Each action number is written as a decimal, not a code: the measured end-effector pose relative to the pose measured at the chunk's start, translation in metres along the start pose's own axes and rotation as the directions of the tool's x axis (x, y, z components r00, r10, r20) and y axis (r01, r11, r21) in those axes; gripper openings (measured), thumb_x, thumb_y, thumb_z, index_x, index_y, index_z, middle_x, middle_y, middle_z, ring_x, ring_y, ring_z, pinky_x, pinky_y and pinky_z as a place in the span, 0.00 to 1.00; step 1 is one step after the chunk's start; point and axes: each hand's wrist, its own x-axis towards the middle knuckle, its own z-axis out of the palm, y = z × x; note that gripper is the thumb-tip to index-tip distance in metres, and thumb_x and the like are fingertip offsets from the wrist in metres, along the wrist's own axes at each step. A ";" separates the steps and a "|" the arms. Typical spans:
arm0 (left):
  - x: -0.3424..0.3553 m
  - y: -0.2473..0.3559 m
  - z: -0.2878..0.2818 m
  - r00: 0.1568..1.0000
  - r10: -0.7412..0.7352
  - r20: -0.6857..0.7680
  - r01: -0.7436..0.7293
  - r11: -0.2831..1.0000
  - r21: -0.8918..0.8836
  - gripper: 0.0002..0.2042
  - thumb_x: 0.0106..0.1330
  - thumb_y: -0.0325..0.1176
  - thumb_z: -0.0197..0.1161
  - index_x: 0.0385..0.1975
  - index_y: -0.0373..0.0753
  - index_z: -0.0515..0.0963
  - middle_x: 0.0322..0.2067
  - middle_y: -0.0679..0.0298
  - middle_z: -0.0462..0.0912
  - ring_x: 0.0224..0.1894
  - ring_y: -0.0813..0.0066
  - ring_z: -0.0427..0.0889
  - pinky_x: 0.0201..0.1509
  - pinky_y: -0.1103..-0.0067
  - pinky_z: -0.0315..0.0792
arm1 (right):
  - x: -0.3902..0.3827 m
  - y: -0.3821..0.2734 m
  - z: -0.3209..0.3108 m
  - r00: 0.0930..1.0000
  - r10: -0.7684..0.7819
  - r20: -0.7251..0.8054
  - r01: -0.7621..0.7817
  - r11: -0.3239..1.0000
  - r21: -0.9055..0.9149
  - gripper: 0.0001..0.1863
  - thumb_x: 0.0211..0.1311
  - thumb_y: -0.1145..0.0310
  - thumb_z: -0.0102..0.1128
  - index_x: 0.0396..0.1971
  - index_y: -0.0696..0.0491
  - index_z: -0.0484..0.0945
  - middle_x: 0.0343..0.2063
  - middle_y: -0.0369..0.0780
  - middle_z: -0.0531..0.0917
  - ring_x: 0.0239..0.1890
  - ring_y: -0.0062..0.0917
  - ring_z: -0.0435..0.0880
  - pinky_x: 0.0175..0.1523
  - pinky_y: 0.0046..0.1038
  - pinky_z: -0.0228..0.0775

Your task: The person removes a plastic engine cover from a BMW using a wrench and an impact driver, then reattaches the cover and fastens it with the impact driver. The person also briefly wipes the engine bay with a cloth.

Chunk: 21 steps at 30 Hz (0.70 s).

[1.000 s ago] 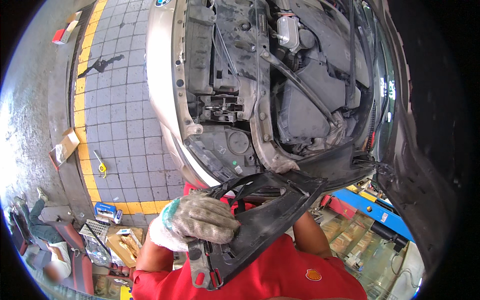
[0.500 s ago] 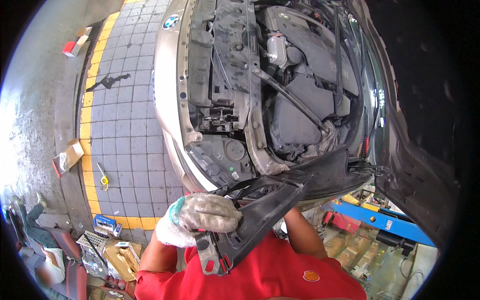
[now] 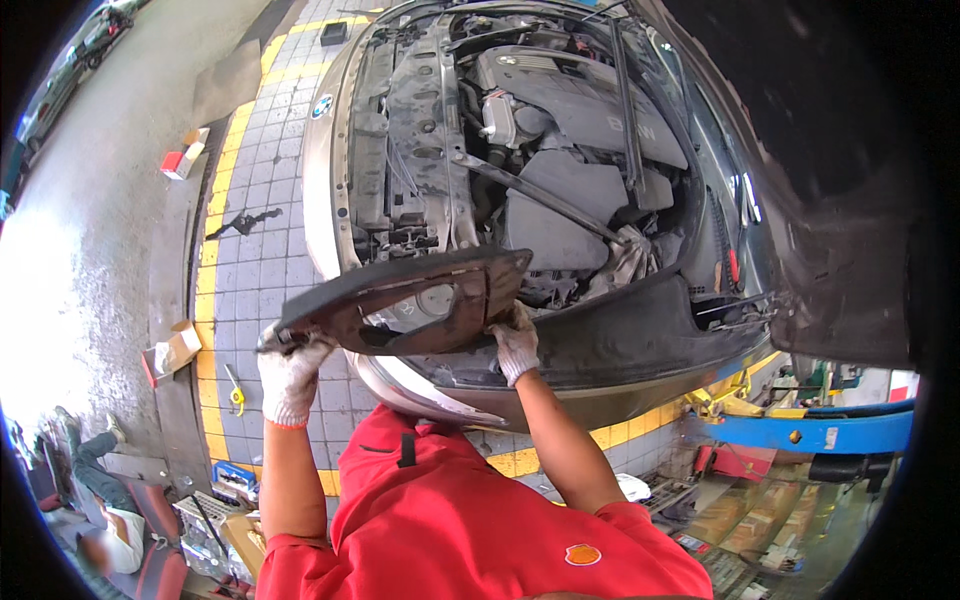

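The gloved left hand (image 3: 292, 372) and right hand (image 3: 516, 346) were clamped on opposite ends of a black plastic trim panel (image 3: 400, 280), held over the near front corner of the car (image 3: 590, 115). A yellow hand tool (image 3: 237, 399) lay ahead of the car.

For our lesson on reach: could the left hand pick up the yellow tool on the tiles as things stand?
Probably not: the left hand is taken up gripping one end of the black panel, and the yellow tool lies apart, down on the tiled floor.
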 end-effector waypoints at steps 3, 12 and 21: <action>0.006 -0.003 -0.014 0.999 0.051 -0.017 -0.053 0.995 -0.084 0.14 0.59 0.15 0.66 0.44 0.34 0.81 0.40 0.62 0.84 0.41 0.72 0.83 0.49 0.74 0.79 | -0.004 -0.038 0.014 0.995 -0.061 0.079 0.084 0.942 -0.324 0.17 0.64 0.71 0.59 0.53 0.55 0.79 0.53 0.47 0.84 0.57 0.42 0.81 0.62 0.37 0.72; 0.117 -0.039 -0.021 0.983 -0.031 0.178 0.033 0.999 -0.008 0.12 0.66 0.31 0.71 0.47 0.34 0.84 0.40 0.65 0.87 0.40 0.79 0.83 0.48 0.78 0.77 | 0.009 -0.059 0.047 0.975 0.062 -0.213 -0.105 0.975 -0.195 0.26 0.60 0.65 0.65 0.59 0.55 0.79 0.52 0.46 0.86 0.56 0.35 0.84 0.64 0.33 0.71; 0.187 -0.115 -0.182 0.879 -0.381 0.287 0.271 0.894 0.356 0.23 0.73 0.43 0.64 0.58 0.29 0.78 0.42 0.62 0.83 0.41 0.78 0.80 0.49 0.81 0.76 | 0.040 0.004 0.051 0.870 0.055 -0.490 -0.371 0.727 -0.577 0.28 0.74 0.41 0.44 0.49 0.47 0.84 0.55 0.47 0.85 0.59 0.46 0.81 0.63 0.41 0.71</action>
